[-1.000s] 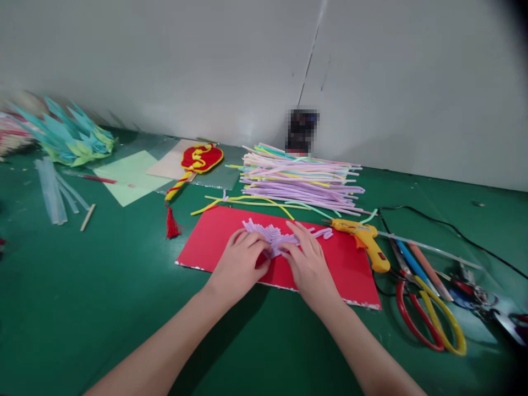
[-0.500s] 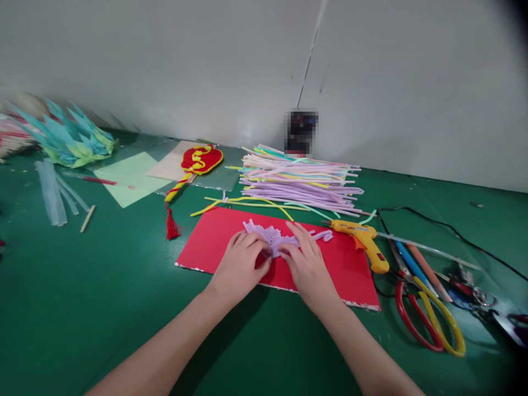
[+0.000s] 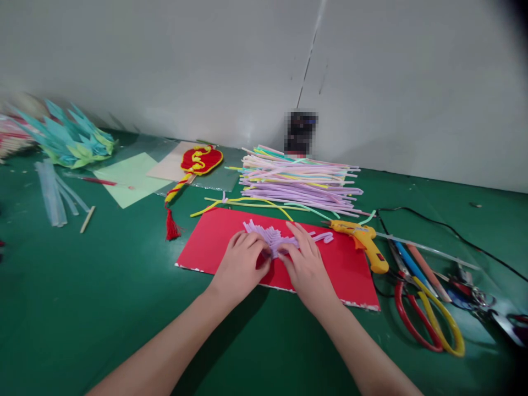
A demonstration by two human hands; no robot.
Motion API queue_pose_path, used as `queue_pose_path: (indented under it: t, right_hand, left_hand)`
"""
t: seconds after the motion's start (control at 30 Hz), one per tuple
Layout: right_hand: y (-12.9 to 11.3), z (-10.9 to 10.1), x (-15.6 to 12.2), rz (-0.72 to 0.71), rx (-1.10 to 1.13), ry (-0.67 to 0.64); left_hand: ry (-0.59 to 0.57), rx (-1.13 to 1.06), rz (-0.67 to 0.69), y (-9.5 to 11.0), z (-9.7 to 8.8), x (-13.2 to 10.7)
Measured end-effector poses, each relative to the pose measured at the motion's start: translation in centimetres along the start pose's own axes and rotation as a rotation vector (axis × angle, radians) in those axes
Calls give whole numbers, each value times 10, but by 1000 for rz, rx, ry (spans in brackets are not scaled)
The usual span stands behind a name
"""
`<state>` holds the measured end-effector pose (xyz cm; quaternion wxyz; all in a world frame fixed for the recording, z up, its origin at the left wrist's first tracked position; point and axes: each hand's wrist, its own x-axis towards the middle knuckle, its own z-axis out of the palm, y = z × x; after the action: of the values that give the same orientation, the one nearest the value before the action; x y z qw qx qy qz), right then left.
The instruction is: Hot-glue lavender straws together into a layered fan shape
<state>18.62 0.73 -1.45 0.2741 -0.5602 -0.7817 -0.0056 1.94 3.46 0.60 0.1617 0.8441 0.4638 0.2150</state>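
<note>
Several lilac pipe cleaners point(image 3: 273, 235), bent into nested V shapes, lie together on a red board point(image 3: 346, 275). My left hand point(image 3: 243, 261) pinches their left side near the bottom point, thumb and fingers curled together. From the other side my right hand point(image 3: 307, 261) grips the same lilac pieces, its thumb and index finger close to the left fingertips. Part of the lilac work is hidden beneath the fingers. A looped lilac end point(image 3: 325, 237) sticks out to the right of my right hand.
Behind the board lies a pile of pastel pipe cleaners point(image 3: 301, 181). A yellow glue gun point(image 3: 363, 239) rests on the board's right edge, with scissors point(image 3: 429, 313) beside it. To the left are a red fan-shaped ornament point(image 3: 202, 159), green paper point(image 3: 127, 179) and clear glue sticks point(image 3: 50, 192).
Almost nothing differs. My right thumb and index finger have shifted very slightly at the lilac pipe cleaners; my left hand stays in place.
</note>
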Motion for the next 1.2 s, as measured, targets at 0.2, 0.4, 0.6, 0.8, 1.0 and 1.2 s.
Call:
queue_pose_path:
  t: [0.2,0.4,0.6,0.8,1.0,1.2]
  right_hand:
    - [-2,-1,-1,8,7,-19]
    - [-3,-4,1,1,-8,-16]
    - [-12,-10,-21,35,-64,30]
    - [-21,-12,-42,-62,-124,-99]
    - [-24,-9,-38,-64,-138,-89]
    - [-26,-8,-39,-59,-136,-77]
  left_hand:
    - [-2,12,3,0,0,1]
    - [2,21,9,1,-1,0]
    - [7,15,1,1,-2,1]
    - [5,3,11,-1,-2,0]
    - [15,1,11,-1,-2,1]
    - [12,-6,12,-1,-1,0]
